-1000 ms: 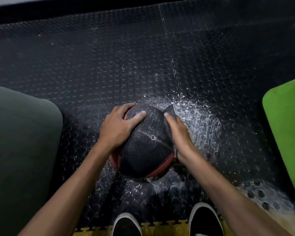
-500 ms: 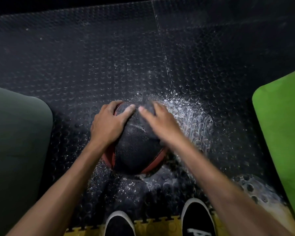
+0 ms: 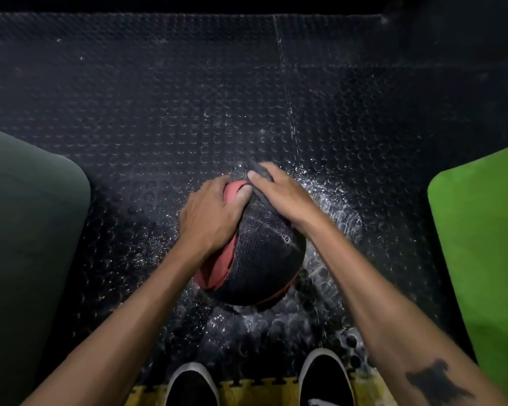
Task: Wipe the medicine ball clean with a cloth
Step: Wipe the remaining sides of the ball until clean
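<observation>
Black-red medicine ball [image 3: 261,259] on floor | left grip [image 3: 210,218] clasps its side | right grip [image 3: 282,194] presses cloth [image 3: 260,171] on top

hands [image 3: 210,218] 2 | ball [image 3: 264,259] 1 | cloth [image 3: 260,174] 1 | shoes [image 3: 192,385] 2 | mats [image 3: 481,230] 2
</observation>
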